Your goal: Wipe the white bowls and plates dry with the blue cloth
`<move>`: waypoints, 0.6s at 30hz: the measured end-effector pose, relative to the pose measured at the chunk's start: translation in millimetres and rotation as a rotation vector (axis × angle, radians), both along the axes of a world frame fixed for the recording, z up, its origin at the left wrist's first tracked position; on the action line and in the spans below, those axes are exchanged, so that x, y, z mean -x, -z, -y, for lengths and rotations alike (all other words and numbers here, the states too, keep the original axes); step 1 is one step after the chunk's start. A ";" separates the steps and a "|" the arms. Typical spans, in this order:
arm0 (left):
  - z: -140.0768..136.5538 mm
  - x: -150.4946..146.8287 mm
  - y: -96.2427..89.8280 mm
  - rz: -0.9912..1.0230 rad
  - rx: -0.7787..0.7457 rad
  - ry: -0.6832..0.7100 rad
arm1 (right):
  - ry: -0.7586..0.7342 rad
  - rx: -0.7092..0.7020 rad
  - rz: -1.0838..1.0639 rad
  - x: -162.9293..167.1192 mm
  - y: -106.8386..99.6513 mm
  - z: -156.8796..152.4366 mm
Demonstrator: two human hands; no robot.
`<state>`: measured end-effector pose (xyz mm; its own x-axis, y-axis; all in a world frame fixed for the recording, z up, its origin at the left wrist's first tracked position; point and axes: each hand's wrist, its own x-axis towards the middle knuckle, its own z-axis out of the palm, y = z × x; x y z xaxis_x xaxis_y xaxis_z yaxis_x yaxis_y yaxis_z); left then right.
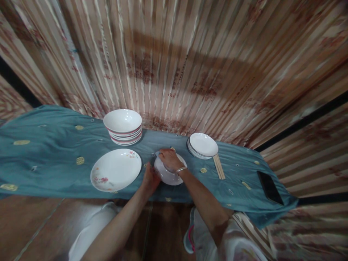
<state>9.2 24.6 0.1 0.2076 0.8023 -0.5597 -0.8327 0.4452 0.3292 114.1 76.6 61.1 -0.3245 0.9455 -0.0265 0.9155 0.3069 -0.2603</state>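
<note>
A whitish bowl is between my two hands near the front edge of the cloth-covered table. My right hand reaches across its top, fingers bent down over the far left side, a bracelet at the wrist. Against the bowl's left side is my left hand, thumb pointing up and the other fingers partly hidden by the bowl. Whether the bowl stands upright or upside down I cannot tell. Left of my left hand lies a large white oval plate with a flower pattern.
Behind the plate stands a stack of white bowls with red rims. Small white dishes are stacked to the right, with wooden chopsticks beside them. A black phone lies near the right end of the green tablecloth. Pleated curtains hang behind.
</note>
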 end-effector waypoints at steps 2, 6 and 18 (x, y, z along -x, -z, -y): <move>-0.8 0.1 1.6 -0.016 0.010 0.002 | 0.043 0.022 0.003 -6.3 1.5 -5.5; -2.2 2.1 3.9 -0.057 0.009 0.033 | 0.120 0.061 -0.019 -19.9 6.2 -12.7; 1.5 1.0 -10.6 -0.105 0.027 0.033 | 0.347 0.022 -0.226 -58.5 16.4 -8.4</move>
<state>8.2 23.1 10.7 0.1730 0.7805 -0.6008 -0.7791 0.4816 0.4013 172.6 85.0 44.7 0.0138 0.9998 -0.0127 0.8826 -0.0182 -0.4698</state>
